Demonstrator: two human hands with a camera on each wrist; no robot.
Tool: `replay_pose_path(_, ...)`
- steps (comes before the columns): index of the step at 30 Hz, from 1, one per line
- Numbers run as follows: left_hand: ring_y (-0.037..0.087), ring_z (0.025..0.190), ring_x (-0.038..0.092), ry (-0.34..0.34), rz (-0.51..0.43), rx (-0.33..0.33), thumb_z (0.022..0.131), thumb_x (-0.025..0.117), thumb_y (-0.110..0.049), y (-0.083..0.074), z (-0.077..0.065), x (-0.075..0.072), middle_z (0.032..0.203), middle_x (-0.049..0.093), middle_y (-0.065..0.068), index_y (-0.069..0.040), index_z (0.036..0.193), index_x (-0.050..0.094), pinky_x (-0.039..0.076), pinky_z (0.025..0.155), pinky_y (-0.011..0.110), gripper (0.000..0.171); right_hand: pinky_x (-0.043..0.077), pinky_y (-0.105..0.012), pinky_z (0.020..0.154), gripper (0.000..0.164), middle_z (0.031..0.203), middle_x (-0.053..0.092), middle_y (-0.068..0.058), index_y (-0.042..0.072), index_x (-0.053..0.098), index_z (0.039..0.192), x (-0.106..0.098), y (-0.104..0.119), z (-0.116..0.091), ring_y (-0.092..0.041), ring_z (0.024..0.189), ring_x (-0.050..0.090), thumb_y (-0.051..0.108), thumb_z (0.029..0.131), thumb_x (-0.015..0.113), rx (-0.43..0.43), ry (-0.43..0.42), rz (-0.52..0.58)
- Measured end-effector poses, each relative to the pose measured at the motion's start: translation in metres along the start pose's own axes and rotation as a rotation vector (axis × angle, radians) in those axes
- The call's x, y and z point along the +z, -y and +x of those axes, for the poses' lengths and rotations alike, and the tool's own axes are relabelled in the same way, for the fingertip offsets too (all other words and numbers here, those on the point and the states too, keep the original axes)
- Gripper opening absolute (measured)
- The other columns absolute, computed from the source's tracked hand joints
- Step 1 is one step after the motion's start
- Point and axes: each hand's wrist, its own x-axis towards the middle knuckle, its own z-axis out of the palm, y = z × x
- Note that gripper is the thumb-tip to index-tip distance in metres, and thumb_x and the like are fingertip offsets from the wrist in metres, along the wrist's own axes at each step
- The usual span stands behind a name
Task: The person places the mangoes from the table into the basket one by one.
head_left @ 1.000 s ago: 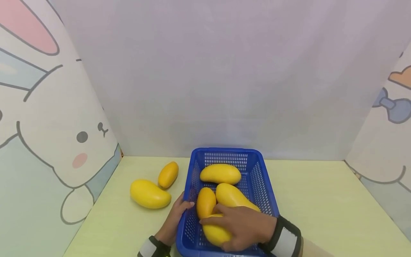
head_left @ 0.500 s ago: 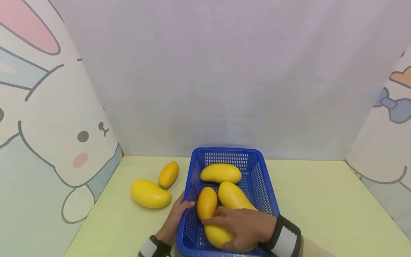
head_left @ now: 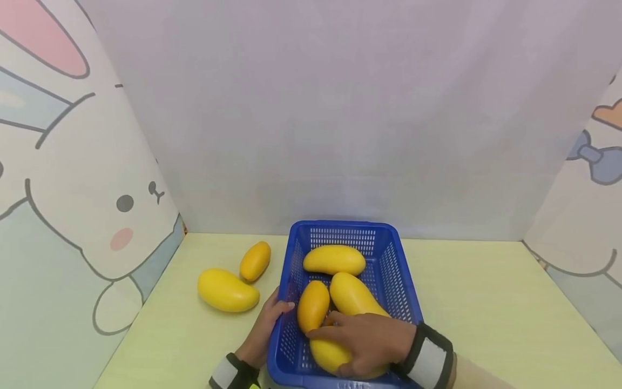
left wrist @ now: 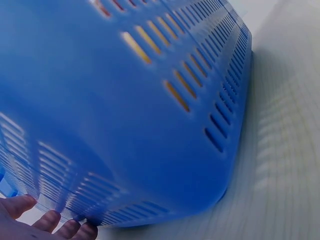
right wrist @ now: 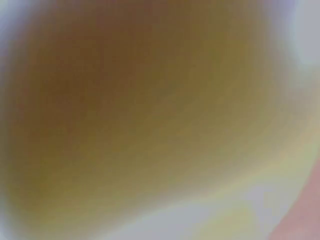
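A blue plastic basket (head_left: 288,259) with slotted walls stands in the middle of the table. My left hand (head_left: 263,329) holds its left side, thumb hooked over the rim. In the left wrist view, fingertips (left wrist: 49,220) lie against the slotted wall. Inside the basket's near end, my right hand (head_left: 366,337) grips a yellow mango (head_left: 329,354) from above, partly covering it. Beside that mango lie an orange-yellow mango (head_left: 313,307) and a large yellow mango (head_left: 355,294), the latter partly behind my hand. Another yellow mango (head_left: 334,260) lies crosswise at the back. The right wrist view is a yellow-brown blur.
Left of the basket, a yellow mango (head_left: 228,290) and a smaller orange-yellow mango (head_left: 255,261) lie on the pale table (head_left: 495,302). A light grey backdrop (head_left: 350,135) rises behind, and panels with cartoon drawings (head_left: 73,216) flank both sides.
My right hand and the mango it grips have shifted slightly right. The large mango beside it has turned and moved a little. My left hand keeps its hold on the basket.
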Motion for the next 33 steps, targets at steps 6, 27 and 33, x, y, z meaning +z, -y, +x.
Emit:
replay_pose_path(6, 0.033, 0.126, 0.034, -0.007, 0.01, -0.002, 0.094, 0.037, -0.021, -0.0001, -0.0001, 0.0002, 0.15, 0.019, 0.017, -0.022, 0.149, 0.011, 0.034, 0.098, 0.053, 0.061, 0.042, -0.022, 0.065, 0.062, 0.123, 0.045, 0.012, 0.045, 0.034, 0.139, 0.001, -0.0011, 0.001, -0.004, 0.076, 0.047, 0.049, 0.081, 0.057, -0.007, 0.004, 0.0)
replay_pose_path(27, 0.034, 0.127, 0.034, -0.021, 0.015, -0.014, 0.093, 0.038, -0.022, -0.0014, 0.0003, 0.0009, 0.151, 0.017, 0.017, -0.023, 0.15, 0.01, 0.034, 0.097, 0.054, 0.063, 0.045, -0.029, 0.076, 0.064, 0.131, 0.044, 0.011, 0.044, 0.032, 0.14, 0.0038, -0.0024, 0.0033, -0.005, 0.09, 0.048, 0.046, 0.082, 0.057, -0.015, 0.05, 0.033)
replay_pose_path(33, 0.034, 0.129, 0.031, -0.005, 0.006, -0.005, 0.094, 0.037, -0.021, -0.0006, 0.0003, 0.0008, 0.151, 0.015, 0.017, -0.022, 0.15, 0.009, 0.032, 0.098, 0.054, 0.063, 0.045, -0.033, 0.082, 0.064, 0.137, 0.04, 0.01, 0.044, 0.029, 0.141, 0.0059, -0.004, 0.004, -0.006, 0.097, 0.047, 0.046, 0.083, 0.056, -0.029, 0.057, 0.035)
